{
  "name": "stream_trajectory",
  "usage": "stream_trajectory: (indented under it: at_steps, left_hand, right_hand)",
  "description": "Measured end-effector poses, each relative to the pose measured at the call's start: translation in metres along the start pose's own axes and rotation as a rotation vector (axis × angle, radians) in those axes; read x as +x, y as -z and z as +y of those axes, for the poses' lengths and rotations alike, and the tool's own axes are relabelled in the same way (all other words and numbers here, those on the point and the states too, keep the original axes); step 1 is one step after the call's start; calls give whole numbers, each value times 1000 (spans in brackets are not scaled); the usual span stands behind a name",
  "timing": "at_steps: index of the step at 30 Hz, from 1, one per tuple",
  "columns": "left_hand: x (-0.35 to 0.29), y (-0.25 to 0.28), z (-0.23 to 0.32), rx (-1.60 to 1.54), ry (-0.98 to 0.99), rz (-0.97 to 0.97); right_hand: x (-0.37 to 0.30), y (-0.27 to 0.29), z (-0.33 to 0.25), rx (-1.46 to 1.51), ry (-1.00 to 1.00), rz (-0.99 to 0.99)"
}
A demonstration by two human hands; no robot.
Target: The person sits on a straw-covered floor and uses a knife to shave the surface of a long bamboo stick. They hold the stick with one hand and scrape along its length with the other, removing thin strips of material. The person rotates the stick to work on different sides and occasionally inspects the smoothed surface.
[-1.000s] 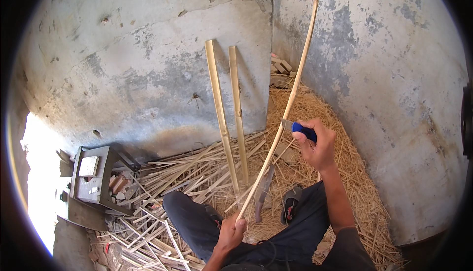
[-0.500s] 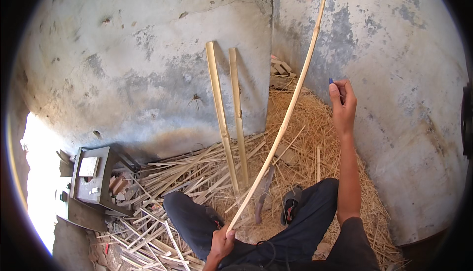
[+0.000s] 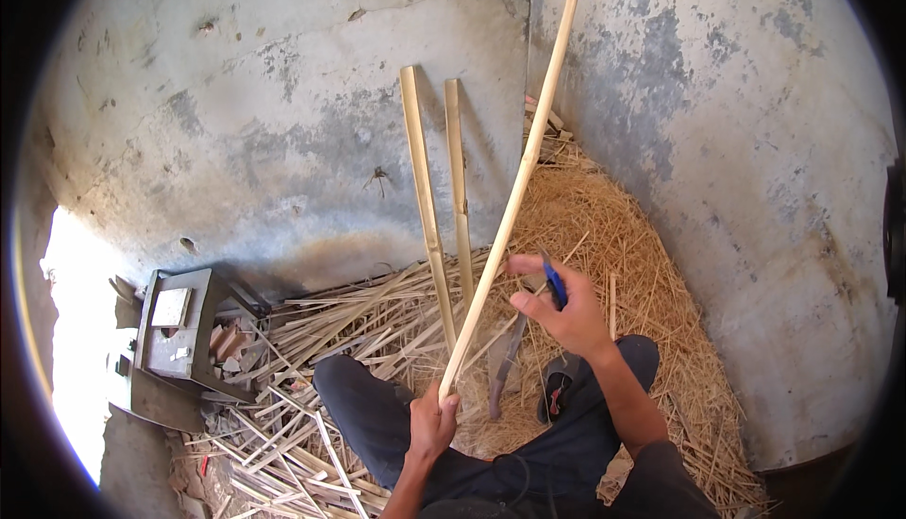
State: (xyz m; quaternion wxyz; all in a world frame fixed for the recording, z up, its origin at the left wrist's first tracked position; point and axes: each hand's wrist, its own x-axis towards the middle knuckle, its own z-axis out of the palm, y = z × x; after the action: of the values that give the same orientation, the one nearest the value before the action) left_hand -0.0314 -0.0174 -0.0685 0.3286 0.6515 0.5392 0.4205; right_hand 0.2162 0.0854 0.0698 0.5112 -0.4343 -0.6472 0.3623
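A long, pale bamboo strip [image 3: 519, 179] slants up and to the right across the view. My left hand [image 3: 432, 426] is closed around its lower end, just above my lap. To the right of the strip, my right hand [image 3: 566, 311] is curled around a small blue tool [image 3: 555, 283], its exact kind unclear. The thumb and forefinger of that hand are apart and point toward the strip, with a gap between them and it. A long knife [image 3: 508, 368] with a dark blade and a wooden handle stands or lies between my feet.
Two wider bamboo slats [image 3: 421, 170] lean on the left wall. Split strips [image 3: 368, 321] litter the floor at left, and a heap of shavings [image 3: 604, 226] fills the corner. At far left stands a dark metal stand [image 3: 181, 335] beside a bright opening. My shoe [image 3: 555, 392] rests on the shavings.
My right hand has come down and left, from beside the wall to close by the strip. My left hand has risen slightly, and the strip has shifted up and stands steeper.
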Motion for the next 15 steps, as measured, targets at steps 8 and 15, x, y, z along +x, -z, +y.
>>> stream_trajectory:
  at_steps: [8, 15]
  left_hand:
    - [17, 0, 17, 8, -29, 31]
    - [25, -1, 29, -68, -27, 56]
  right_hand:
    - [-5, 5, 7, -112, -12, -252]
    - [-7, 32, 17, -108, -22, -193]
